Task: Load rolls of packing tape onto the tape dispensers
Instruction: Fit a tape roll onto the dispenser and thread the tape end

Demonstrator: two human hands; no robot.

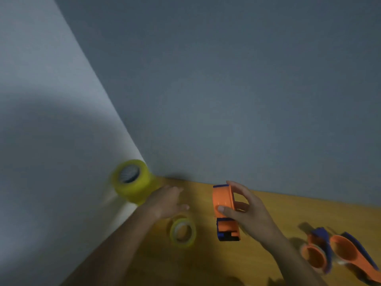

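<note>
At the left of the frame, against the corner of the walls, a big yellow roll is seen, blurred, with its open core turned up and to the left, so its axis is tilted. It seems to be a stack of tape and is judged rather heavy and stiff; its smooth side may be slippery, so it is better taken around the rim or through the core. Whether it rests on the table cannot be told.

Just right of it the left hand is held, fingers straight and a little apart, gripping nothing; contact with the big roll cannot be told.

Below this hand a small roll lies flat on the table, its core pointing up. It is judged light and rigid.

In the lower middle a dispenser is gripped by the right hand, thumb on the orange face and fingers curled over the top. Its long axis runs nearly up and down in the frame, the blue end lowest. The hard plastic is judged light.

At the lower right two more dispensers lie on the table, touching or overlapping
</note>
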